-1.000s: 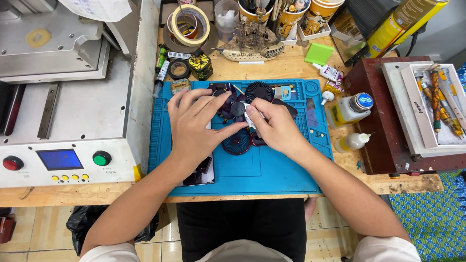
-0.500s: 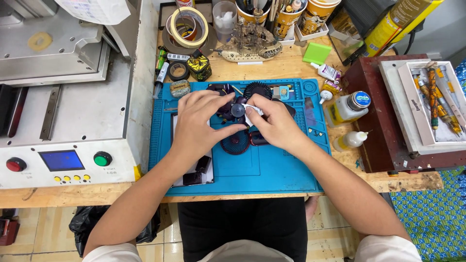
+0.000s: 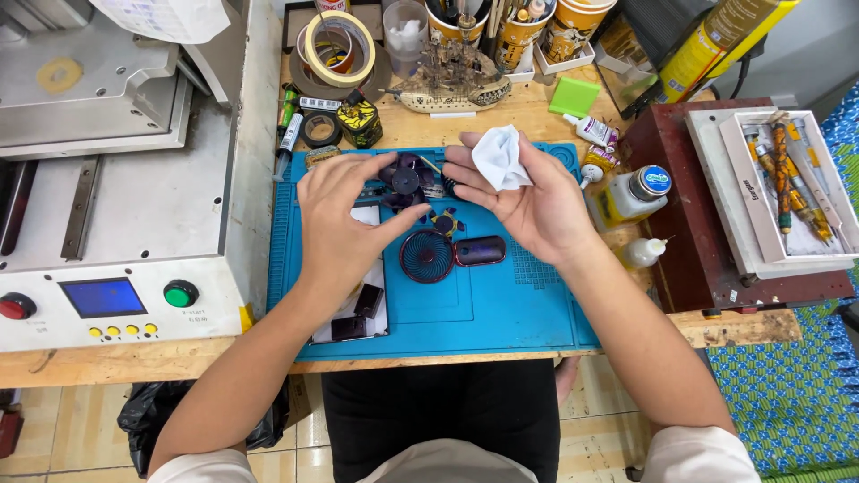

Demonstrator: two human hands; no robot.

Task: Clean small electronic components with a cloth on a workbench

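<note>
Wood tabletop (image 3: pixel 537 116) carries a blue work mat (image 3: pixel 447 313), with a grey machine (image 3: pixel 125 197) at nine o'clock and a dark red box (image 3: pixel 680 233) at three o'clock. Tiled floor shows below. Over the mat's far edge the left hand (image 3: pixel 344 219) has thumb and fingers spread around a small dark fan blade (image 3: pixel 404 182), fingertips touching its rim in a light grip. The right hand (image 3: pixel 519 197) lies palm up beside it, fingers curled around a crumpled white wipe (image 3: pixel 499 156). Just below the hands lie a round fan grille (image 3: pixel 426 256) and a dark oval cover (image 3: pixel 480 251). At twelve o'clock, paper cups (image 3: pixel 514 31) hold tools; tape rolls (image 3: pixel 338 49) stand to their left.
</note>
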